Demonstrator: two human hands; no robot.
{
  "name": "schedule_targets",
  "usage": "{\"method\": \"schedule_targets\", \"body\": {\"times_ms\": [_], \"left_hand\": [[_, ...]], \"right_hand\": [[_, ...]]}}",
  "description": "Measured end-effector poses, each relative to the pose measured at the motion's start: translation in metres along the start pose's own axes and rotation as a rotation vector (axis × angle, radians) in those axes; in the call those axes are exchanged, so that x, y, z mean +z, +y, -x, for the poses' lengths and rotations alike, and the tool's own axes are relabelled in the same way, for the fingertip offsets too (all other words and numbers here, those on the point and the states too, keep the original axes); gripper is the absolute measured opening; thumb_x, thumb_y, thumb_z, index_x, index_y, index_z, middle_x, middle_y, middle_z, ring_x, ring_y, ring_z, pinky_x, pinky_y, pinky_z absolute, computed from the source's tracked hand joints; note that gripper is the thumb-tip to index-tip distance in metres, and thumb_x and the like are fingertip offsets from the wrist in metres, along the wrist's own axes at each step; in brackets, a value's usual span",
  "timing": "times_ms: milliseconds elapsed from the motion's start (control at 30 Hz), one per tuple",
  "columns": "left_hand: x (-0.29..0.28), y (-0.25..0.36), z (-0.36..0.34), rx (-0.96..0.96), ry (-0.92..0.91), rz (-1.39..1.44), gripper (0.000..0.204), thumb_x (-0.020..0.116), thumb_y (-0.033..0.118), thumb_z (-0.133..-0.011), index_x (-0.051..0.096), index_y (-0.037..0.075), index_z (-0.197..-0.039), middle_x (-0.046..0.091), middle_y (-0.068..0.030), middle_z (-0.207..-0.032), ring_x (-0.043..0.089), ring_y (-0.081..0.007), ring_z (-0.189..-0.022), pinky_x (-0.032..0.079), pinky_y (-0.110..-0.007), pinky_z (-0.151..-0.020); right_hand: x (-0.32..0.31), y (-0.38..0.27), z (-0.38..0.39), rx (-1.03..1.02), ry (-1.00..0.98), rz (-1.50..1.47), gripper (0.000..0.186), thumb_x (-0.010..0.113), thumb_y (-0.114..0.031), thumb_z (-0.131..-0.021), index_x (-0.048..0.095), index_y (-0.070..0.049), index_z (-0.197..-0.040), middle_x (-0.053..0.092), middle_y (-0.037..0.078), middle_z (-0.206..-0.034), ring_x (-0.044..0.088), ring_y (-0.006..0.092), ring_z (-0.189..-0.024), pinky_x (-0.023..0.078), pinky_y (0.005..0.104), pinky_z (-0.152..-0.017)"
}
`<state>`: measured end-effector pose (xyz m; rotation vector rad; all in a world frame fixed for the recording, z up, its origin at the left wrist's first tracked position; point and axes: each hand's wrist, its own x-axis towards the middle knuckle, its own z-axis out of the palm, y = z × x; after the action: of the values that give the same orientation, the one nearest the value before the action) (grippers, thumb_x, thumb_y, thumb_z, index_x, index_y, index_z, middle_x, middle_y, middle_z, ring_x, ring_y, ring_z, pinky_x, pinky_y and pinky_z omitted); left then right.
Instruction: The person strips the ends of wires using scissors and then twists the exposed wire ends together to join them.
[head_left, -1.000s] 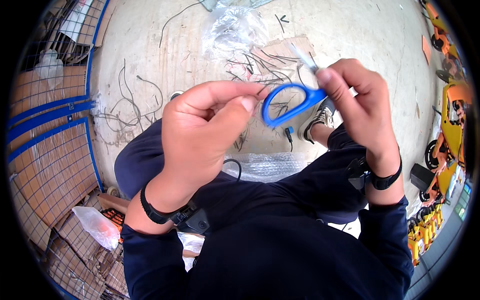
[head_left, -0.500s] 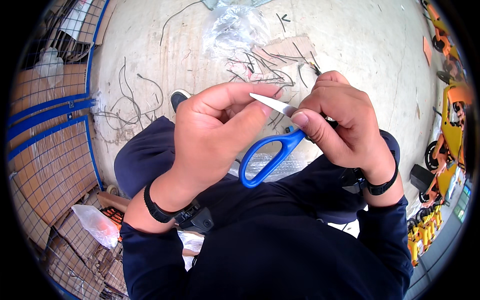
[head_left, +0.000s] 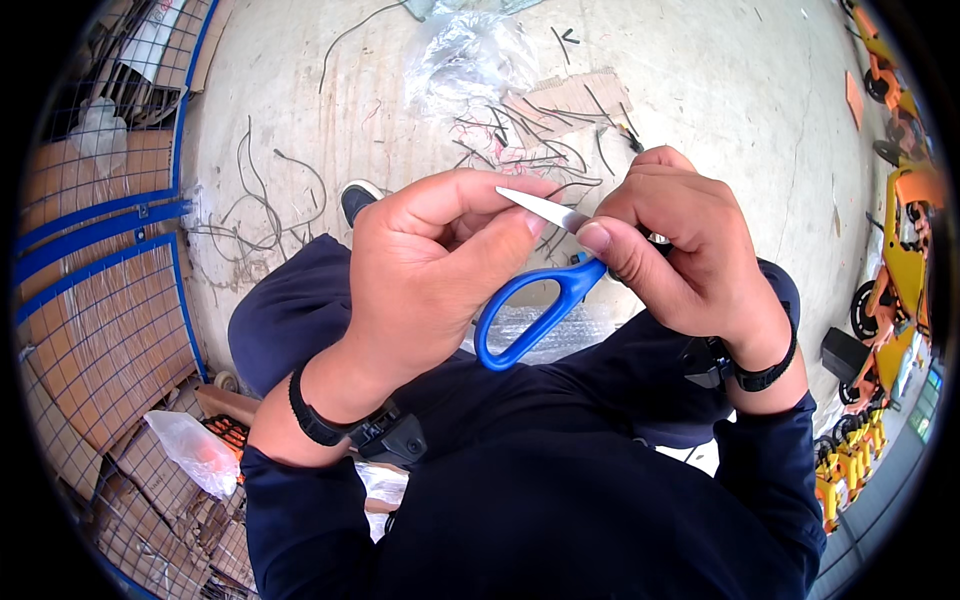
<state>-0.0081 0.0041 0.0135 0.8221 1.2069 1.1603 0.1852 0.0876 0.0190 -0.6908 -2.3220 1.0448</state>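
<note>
In the head view, the blue-handled scissors (head_left: 578, 282) are clamped in the grip of the right hand (head_left: 685, 240), near the middle of the frame. The thumb presses where the blue handle meets the blade; one loop hangs down to the left, and the pale pointed blade reaches left across the fingertips of the left hand (head_left: 430, 250). That hand has its thumb and forefinger brought close together. A thin dark wire (head_left: 583, 183) shows just right of its fingertips, but the blade covers the gap, so I cannot tell whether the grip is clamped on it.

At the left edge, a blue mesh cage (head_left: 182, 300) has cardboard (head_left: 100, 350) behind its wires. At lower left, a translucent plastic bag (head_left: 190, 452) has something reddish showing through. A crumpled clear plastic bag (head_left: 465, 60) lies at the top centre; its contents, if any, cannot be made out.

The surface is a pale concrete floor (head_left: 730, 80). Short dark wire pieces (head_left: 540, 150) are strewn above the hands, some over a flat cardboard scrap (head_left: 580, 95), and longer looped cables (head_left: 262, 200) lie at upper left. Yellow and orange wheeled machines (head_left: 903, 265) line the right edge.
</note>
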Motion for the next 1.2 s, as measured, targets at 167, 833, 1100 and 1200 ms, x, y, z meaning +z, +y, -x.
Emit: {"method": "schedule_targets", "body": {"times_ms": [167,833,1100,1200], "left_hand": [[-0.0003,-0.0004,-0.0011,-0.054,0.014,0.047,0.018,0.063,0.003,-0.087,0.066,-0.006,-0.103,0.064,-0.0004,-0.076,0.051,0.0005,-0.064,0.039,-0.015,-0.053],[-0.0005,0.0032,-0.0025,-0.085,0.092,0.075,0.011,0.068,0.003,-0.084,0.067,-0.006,-0.091,0.066,-0.0019,-0.075,0.052,-0.0010,-0.064,0.039,-0.017,-0.053],[-0.0022,0.0016,-0.0059,-0.097,0.099,0.129,0.013,0.067,0.003,-0.084,0.068,-0.006,-0.094,0.067,-0.0031,-0.077,0.053,-0.0014,-0.065,0.039,-0.016,-0.054],[0.0024,0.0000,-0.0059,-0.042,0.124,0.117,0.014,0.066,0.003,-0.085,0.068,-0.006,-0.095,0.068,-0.0029,-0.079,0.053,-0.0008,-0.065,0.039,-0.015,-0.055]], "right_hand": [[0.0001,-0.0009,0.0003,0.031,-0.006,-0.018,0.019,0.068,-0.017,-0.084,0.065,-0.006,-0.069,0.052,0.004,-0.054,0.047,0.0209,-0.049,0.036,0.0309,-0.059],[-0.0025,-0.0013,0.0030,0.176,-0.011,-0.102,0.021,0.066,-0.021,-0.088,0.068,-0.005,-0.073,0.057,0.004,-0.056,0.047,0.0190,-0.051,0.037,0.0298,-0.062],[-0.0026,0.0004,0.0024,0.163,0.000,-0.068,0.021,0.066,-0.020,-0.088,0.067,-0.004,-0.074,0.056,0.006,-0.056,0.047,0.0191,-0.051,0.037,0.0299,-0.061],[-0.0036,0.0038,0.0017,0.188,0.084,-0.083,0.021,0.065,-0.018,-0.089,0.067,-0.002,-0.075,0.055,0.008,-0.058,0.047,0.0186,-0.052,0.038,0.0303,-0.059]]}}
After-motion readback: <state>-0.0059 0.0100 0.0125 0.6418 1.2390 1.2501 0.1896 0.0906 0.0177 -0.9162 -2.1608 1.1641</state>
